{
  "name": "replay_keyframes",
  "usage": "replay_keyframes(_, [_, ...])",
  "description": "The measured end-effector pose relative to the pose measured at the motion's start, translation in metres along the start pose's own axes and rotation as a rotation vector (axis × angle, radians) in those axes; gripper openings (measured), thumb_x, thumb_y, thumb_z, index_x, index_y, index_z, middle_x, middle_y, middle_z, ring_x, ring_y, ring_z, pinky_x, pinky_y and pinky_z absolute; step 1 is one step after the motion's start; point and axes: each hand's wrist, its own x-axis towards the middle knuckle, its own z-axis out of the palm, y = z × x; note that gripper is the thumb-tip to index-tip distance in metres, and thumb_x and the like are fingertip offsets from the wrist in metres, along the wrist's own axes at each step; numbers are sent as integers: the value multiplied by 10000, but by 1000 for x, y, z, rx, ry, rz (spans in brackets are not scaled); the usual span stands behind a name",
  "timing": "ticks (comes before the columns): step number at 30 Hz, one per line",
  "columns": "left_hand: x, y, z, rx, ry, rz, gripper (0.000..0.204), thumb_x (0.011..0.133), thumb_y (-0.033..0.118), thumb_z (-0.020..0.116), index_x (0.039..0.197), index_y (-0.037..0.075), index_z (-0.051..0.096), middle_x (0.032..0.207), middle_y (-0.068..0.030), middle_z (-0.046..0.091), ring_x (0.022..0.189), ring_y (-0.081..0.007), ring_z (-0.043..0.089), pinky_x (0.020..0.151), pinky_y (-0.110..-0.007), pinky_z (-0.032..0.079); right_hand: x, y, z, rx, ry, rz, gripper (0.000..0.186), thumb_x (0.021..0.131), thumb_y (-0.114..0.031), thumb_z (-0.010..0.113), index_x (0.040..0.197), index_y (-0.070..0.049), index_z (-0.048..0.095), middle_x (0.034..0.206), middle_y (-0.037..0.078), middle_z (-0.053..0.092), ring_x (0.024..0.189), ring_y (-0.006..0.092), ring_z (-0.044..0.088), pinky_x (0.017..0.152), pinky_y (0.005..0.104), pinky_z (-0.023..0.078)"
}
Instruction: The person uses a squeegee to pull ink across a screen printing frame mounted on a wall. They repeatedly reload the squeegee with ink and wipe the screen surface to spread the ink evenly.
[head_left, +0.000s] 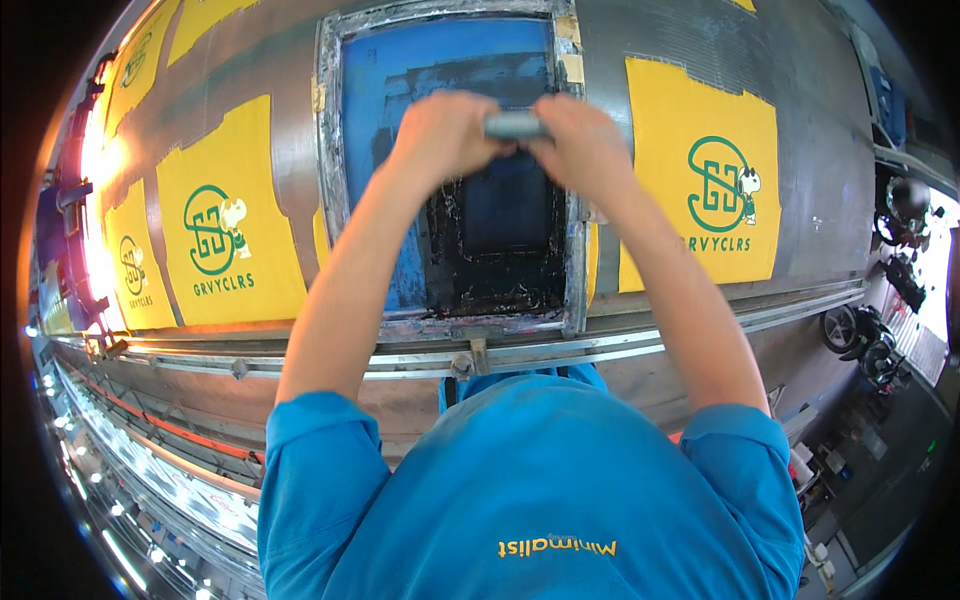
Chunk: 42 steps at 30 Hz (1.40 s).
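Observation:
A squeegee with a pale grey handle (516, 125) spans the gap between my hands, above the far half of a screen printing frame (331, 150). My left hand (447, 135) is closed round its left end, and my right hand (582, 145) grips the right end; both are slightly blurred. The blade is hidden under my hands. Inside the frame lies blue mesh (365, 70), with black ink (497, 285) spread over its near and right parts. The frame rests on a long printing table (815, 200).
Yellow fabric pieces with green and white prints lie to the right (655, 130) and left (255, 140) of the frame. A metal rail (640, 342) runs along the table's near edge. Bright orange light glows at far left. Motorcycles (865, 345) stand at far right.

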Motion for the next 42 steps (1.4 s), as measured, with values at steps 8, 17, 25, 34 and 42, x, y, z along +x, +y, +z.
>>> replay_keyframes(8, [-48, 1, 74, 28, 220, 4, 120, 828, 238, 776, 935, 189, 798, 924, -84, 748, 931, -347, 743, 818, -496, 589, -59, -9, 44, 9, 74, -17, 192, 797, -53, 755, 962, -65, 657, 927, 140, 646, 944, 375, 659, 837, 488, 535])
replay_keyframes(17, [-147, 37, 74, -157, 28, 97, 231, 738, 229, 896, 945, 157, 823, 904, -36, 772, 865, -295, 740, 803, -443, 570, -147, -60, -1, 341, 108, 232, 323, 901, -198, 832, 1139, -21, 703, 1094, 143, 669, 1043, 359, 659, 917, 442, 517])
replay_keyframes(25, [-48, 14, 18, -158, 88, 50, 249, 838, 310, 882, 1008, 138, 824, 1013, -68, 757, 1015, -316, 718, 878, -435, 567, -84, 32, 56, 483, 393, 836, 389, 1013, -222, 700, 1332, 0, 680, 1145, 203, 746, 1060, 355, 716, 972, 437, 547])
replay_keyframes(34, [-44, 4, 45, -164, 230, 95, 309, 774, 100, 768, 1080, 119, 804, 1138, -90, 758, 1135, -351, 678, 1005, -490, 504, -91, 37, 62, 664, 489, 841, 358, 1012, -221, 696, 1297, -4, 698, 1113, 192, 773, 1019, 282, 745, 922, 396, 560])
replay_keyframes(42, [-210, 59, 112, -220, 312, 242, 555, 578, -15, 778, 1122, 95, 754, 1219, -95, 731, 1196, -338, 673, 1001, -510, 510, -87, 17, 26, 546, 364, 898, 426, 1013, -295, 706, 1340, -22, 681, 983, 142, 763, 921, 228, 728, 846, 381, 554])
